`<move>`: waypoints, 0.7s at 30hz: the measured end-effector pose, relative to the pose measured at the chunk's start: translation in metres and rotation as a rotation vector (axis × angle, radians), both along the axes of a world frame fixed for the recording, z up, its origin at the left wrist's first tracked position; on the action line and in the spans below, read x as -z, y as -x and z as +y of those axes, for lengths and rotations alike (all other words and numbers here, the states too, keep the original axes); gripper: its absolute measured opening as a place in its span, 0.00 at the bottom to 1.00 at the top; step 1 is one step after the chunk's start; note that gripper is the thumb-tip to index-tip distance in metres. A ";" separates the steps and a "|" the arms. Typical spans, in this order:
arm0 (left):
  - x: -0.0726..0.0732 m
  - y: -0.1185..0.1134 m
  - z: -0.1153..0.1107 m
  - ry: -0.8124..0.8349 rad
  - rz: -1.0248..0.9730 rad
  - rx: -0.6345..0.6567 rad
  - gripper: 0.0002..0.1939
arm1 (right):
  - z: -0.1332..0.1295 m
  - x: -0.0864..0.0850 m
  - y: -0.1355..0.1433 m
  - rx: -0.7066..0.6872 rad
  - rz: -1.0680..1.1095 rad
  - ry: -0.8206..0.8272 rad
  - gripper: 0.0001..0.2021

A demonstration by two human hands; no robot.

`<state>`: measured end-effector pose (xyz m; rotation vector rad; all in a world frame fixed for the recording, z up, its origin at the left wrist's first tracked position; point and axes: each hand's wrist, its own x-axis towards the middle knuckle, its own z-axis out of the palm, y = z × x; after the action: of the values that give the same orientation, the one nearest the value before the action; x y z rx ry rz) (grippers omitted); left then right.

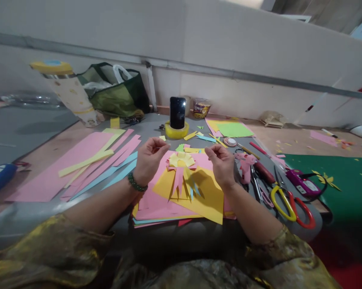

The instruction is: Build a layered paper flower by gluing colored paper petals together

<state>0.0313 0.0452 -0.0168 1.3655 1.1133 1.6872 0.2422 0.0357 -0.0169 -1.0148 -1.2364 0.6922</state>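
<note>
A paper rosette [181, 160], yellow over pink with pink, yellow and blue tails, lies on a yellow paper sheet [212, 196] atop a stack of coloured paper [156, 210]. My left hand [152, 158], with a green bead bracelet [136, 182] on its wrist, hovers left of the rosette, thumb and fingertips pinched together. To the right of it, my right hand [221, 162] is raised in a similar pinch. Neither hand touches the rosette. Whatever lies between the fingertips is too small to make out.
Pink paper [66, 160] and cut strips [120, 170] spread at left. On the right lie a pink glue gun [246, 164], yellow-handled scissors [283, 204] and red-handled scissors [303, 210]. A phone [177, 112] stands in a yellow tape roll [176, 131]. Behind are a tumbler [68, 92] and a green bag [117, 96].
</note>
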 end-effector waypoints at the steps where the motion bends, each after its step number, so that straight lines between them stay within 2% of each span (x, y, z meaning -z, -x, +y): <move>1: -0.001 -0.002 -0.003 0.008 0.002 0.029 0.18 | -0.002 0.000 0.001 -0.010 -0.017 -0.016 0.17; 7: -0.007 -0.010 -0.016 0.016 -0.001 0.079 0.20 | -0.012 -0.002 0.005 -0.126 -0.091 -0.095 0.13; 13: -0.010 -0.010 -0.022 0.075 0.037 0.139 0.15 | -0.017 -0.003 0.006 -0.193 -0.187 -0.123 0.10; 17: -0.011 -0.012 -0.022 0.126 0.043 0.235 0.16 | -0.020 -0.005 0.009 -0.237 -0.295 -0.215 0.09; 21: -0.010 -0.016 -0.023 0.263 -0.054 0.346 0.22 | -0.023 -0.004 0.013 -0.235 -0.331 -0.297 0.07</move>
<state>0.0471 0.0221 -0.0067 1.2533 0.9650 1.2738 0.2290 0.0128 -0.0125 -0.7616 -1.7119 0.5085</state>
